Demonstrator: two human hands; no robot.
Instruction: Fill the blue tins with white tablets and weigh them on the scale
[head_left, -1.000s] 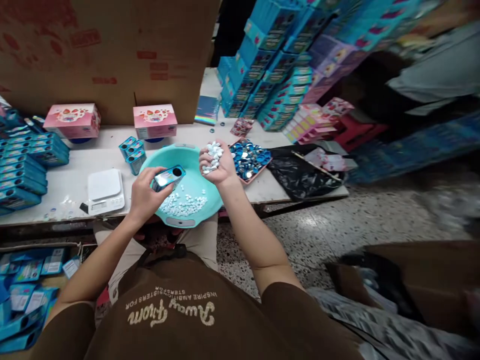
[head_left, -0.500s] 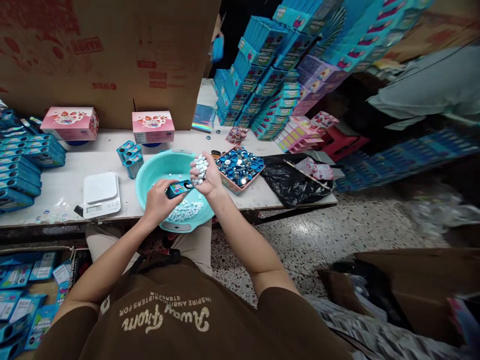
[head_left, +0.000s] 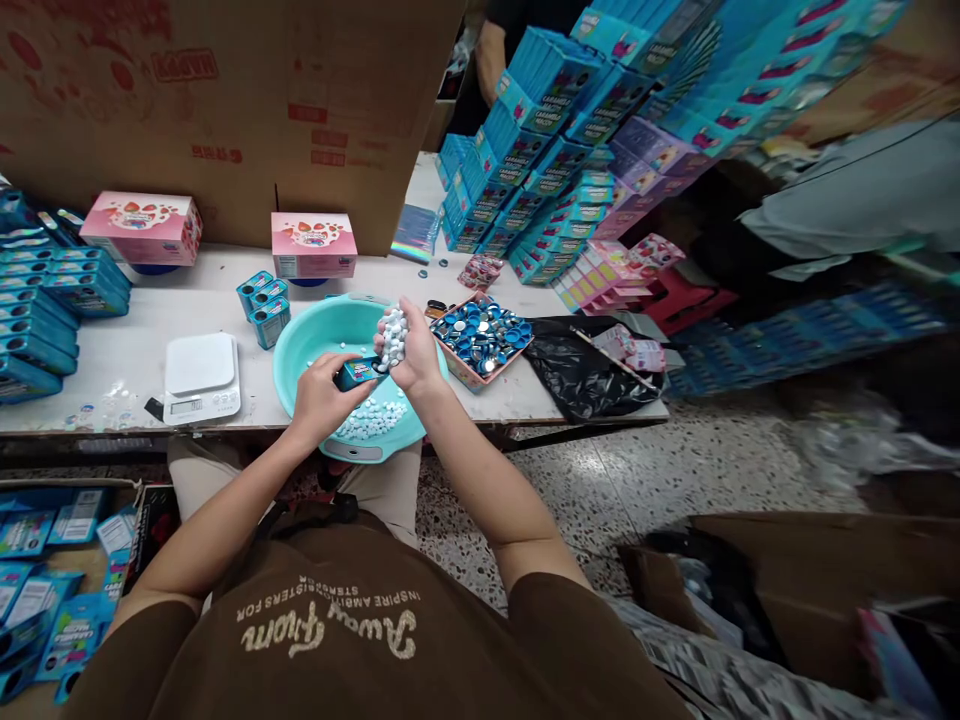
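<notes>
Over the turquoise basin [head_left: 300, 345], my left hand [head_left: 324, 398] grips a small blue candy tin [head_left: 358, 372] lying on its side, its open end toward my other hand. My right hand [head_left: 416, 355] is cupped around a heap of white candies [head_left: 394, 338], tilted so they sit against the tin's mouth. More loose white candies [head_left: 375, 418] lie on the basin's bottom. To the right of the basin stands a box of blue-and-silver lids [head_left: 484, 335]. Several blue tins [head_left: 270, 318] stand together behind the basin's left side.
A white scale [head_left: 201, 370] sits left of the basin. Pink boxes [head_left: 313, 240] stand before a large cardboard sheet [head_left: 360, 120]. Stacked blue cartons [head_left: 517, 150] rise at the back right, with another person's arm [head_left: 491, 60] behind. A black plastic bag [head_left: 570, 365] lies by the table's right edge.
My right hand has tipped further toward the tin, bringing the candies up to its opening. A person's arm now shows behind the stacked cartons, and the view has shifted slightly.
</notes>
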